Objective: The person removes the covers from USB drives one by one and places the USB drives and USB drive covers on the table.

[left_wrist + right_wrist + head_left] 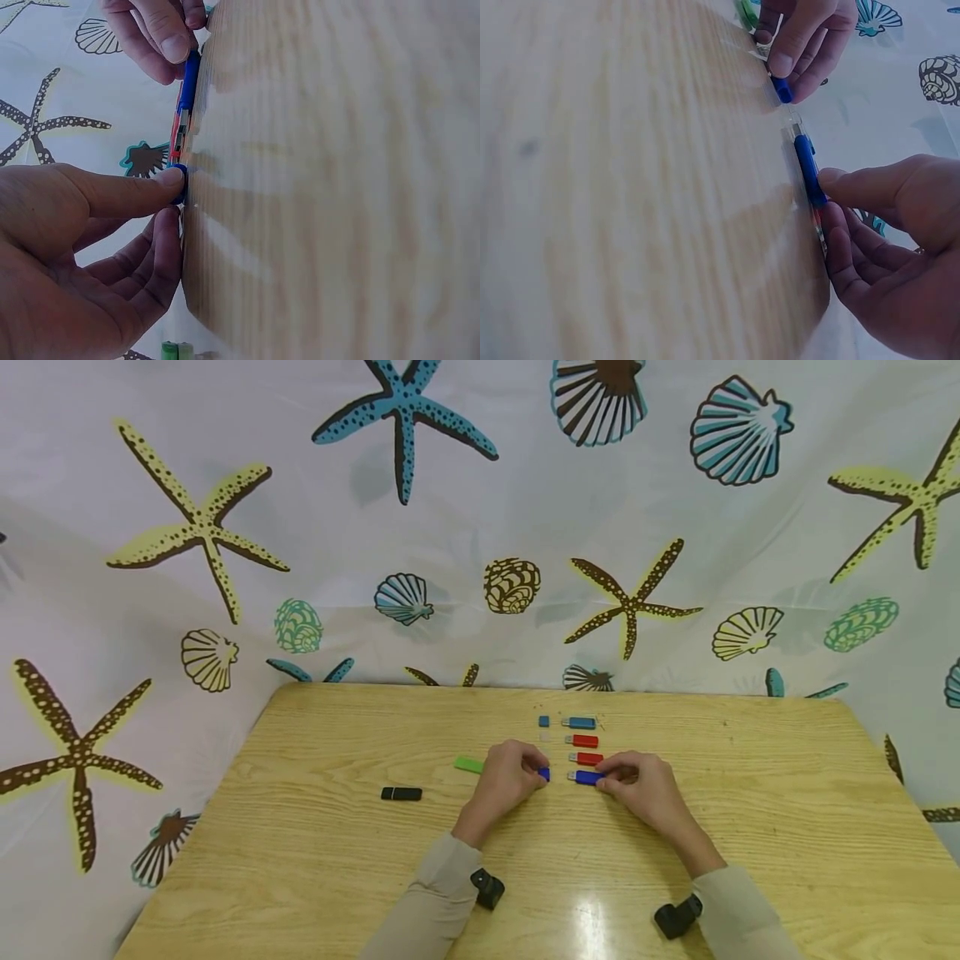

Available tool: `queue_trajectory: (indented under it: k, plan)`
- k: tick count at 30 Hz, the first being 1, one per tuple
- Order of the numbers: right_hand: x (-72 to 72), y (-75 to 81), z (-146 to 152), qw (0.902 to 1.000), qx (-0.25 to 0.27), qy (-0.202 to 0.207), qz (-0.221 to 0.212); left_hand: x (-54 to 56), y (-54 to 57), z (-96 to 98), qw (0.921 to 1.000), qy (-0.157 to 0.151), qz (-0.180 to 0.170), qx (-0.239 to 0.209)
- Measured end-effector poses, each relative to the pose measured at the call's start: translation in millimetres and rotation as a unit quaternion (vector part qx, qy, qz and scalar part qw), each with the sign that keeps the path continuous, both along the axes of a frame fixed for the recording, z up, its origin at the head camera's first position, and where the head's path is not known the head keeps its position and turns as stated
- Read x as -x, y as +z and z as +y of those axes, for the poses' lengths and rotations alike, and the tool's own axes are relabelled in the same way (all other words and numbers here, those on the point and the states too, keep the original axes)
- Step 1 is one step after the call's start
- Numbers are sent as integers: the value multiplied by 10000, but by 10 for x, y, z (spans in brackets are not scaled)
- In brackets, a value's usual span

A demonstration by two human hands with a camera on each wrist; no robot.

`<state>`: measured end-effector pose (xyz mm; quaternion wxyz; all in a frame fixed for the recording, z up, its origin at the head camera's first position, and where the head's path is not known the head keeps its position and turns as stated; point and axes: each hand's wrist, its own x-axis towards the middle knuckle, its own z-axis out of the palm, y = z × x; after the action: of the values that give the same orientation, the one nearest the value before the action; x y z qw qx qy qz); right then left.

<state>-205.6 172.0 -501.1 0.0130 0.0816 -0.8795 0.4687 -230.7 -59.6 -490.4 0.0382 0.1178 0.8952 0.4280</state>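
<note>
My left hand [510, 774] pinches a small dark blue cap [543, 773] between thumb and fingers, at table level. Across a short gap, my right hand [640, 785] holds the right end of a dark blue USB stick [587, 777]; its bare metal plug points left toward the cap. In the left wrist view the cap [178, 184] and the stick [190, 81] lie roughly in line, apart from each other. Just beyond the stick are two uncapped red USB sticks, the nearer [587, 759] and the farther [582, 741], with plugs also to the left.
Farther back lie an uncapped light blue USB stick [580, 723], its blue cap [543, 721] and a small pale piece [544, 737]. A green USB stick [468, 765] is partly behind my left hand. A black USB stick [402, 794] lies farther left on the wooden table [300, 860].
</note>
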Motion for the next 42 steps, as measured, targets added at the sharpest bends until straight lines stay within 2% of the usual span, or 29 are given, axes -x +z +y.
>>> queue_trajectory:
  k: [8,18,27,37,42]
  plan:
    - [-34,26,39,9997,164,-139,79,-41,-13,-24,9994,-213,244,-88]
    - [-73,66,34,9980,605,-37,193,-120,27,-79,9989,-264,247,-306]
    - [-98,92,10,9961,874,-36,149,-211,86,-187,9959,-340,366,-749]
    - [-146,148,-22,9952,959,69,165,-271,142,-334,9954,-218,437,-828]
    - [-171,152,-32,9946,1020,87,171,-268,143,-399,9959,-34,482,-759]
